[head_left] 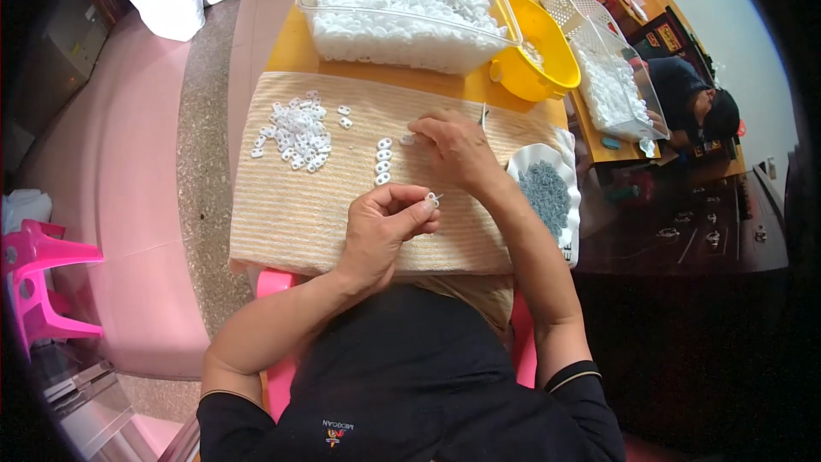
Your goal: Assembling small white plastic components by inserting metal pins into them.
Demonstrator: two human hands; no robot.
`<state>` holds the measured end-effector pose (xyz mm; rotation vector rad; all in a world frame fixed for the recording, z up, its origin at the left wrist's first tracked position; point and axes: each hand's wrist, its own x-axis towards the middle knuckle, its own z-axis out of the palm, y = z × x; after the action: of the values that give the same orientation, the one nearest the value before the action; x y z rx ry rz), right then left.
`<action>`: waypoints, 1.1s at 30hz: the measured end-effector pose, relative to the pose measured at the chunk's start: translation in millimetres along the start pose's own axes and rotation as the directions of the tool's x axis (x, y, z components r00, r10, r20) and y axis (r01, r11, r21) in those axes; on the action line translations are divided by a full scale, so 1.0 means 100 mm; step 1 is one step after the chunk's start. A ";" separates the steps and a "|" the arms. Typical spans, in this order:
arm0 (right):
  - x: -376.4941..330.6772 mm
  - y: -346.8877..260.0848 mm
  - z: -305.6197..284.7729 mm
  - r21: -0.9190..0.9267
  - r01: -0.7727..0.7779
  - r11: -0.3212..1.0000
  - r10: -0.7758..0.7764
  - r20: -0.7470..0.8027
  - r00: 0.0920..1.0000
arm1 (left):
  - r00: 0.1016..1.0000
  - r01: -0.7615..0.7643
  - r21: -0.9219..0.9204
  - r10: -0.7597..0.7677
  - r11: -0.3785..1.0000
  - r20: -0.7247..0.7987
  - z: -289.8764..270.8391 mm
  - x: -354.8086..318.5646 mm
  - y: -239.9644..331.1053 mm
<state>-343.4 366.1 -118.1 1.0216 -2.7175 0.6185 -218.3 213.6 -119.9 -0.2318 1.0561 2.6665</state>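
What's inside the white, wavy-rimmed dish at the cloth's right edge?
The white, wavy-rimmed dish holds many small grey, metallic-looking pieces; the dish's bottom cannot be seen beneath them.

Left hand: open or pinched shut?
Pinched shut: the left hand's thumb and fingers close on a small white piece, seen poking out at their tips.

The left hand [380, 227] pinches with thumb [412, 220] and index finger [400, 194], other fingers curled beneath; the left forearm [286, 315] reaches the pinch from lower left. Beyond and right of that grip, the right hand [460, 145], back up, bends its fingers leftward.
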 end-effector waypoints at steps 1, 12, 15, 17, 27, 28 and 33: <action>0.02 -0.03 0.00 -0.034 0.025 0.999 -0.024 0.032 0.999 | 1.000 0.004 -0.002 -0.004 1.000 0.003 -0.01 0.00 0.00; 0.07 -0.22 -0.05 -0.121 0.012 0.993 0.003 0.119 0.993 | 1.000 0.005 0.015 -0.005 1.000 0.007 0.00 -0.01 0.02; 0.06 -0.22 -0.06 -0.102 -0.013 0.995 0.029 0.155 0.988 | 1.000 0.004 0.005 -0.004 1.000 0.011 -0.01 0.00 0.00; 0.02 -0.16 -0.02 -0.062 0.031 0.998 -0.027 0.062 0.998 | 1.000 -0.002 0.012 0.001 1.000 0.012 0.00 0.01 -0.01; -0.47 -0.22 -0.12 0.646 -0.337 0.684 0.328 0.141 0.934 | 1.000 -0.008 -0.024 0.008 1.000 -0.008 -0.01 0.00 0.03; -0.50 -0.25 -0.13 0.742 -0.358 0.567 0.352 0.175 0.919 | 1.000 -0.008 -0.034 0.008 0.999 -0.006 -0.01 0.00 0.03; -0.65 -0.45 -0.22 0.861 -0.420 0.285 0.387 0.298 0.873 | 1.000 0.000 -0.059 0.001 0.998 0.011 -0.02 0.01 0.02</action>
<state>-264.7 383.6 -103.4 0.3400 -2.5204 2.4182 -219.7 210.7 -120.1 -0.2284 0.9759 2.6987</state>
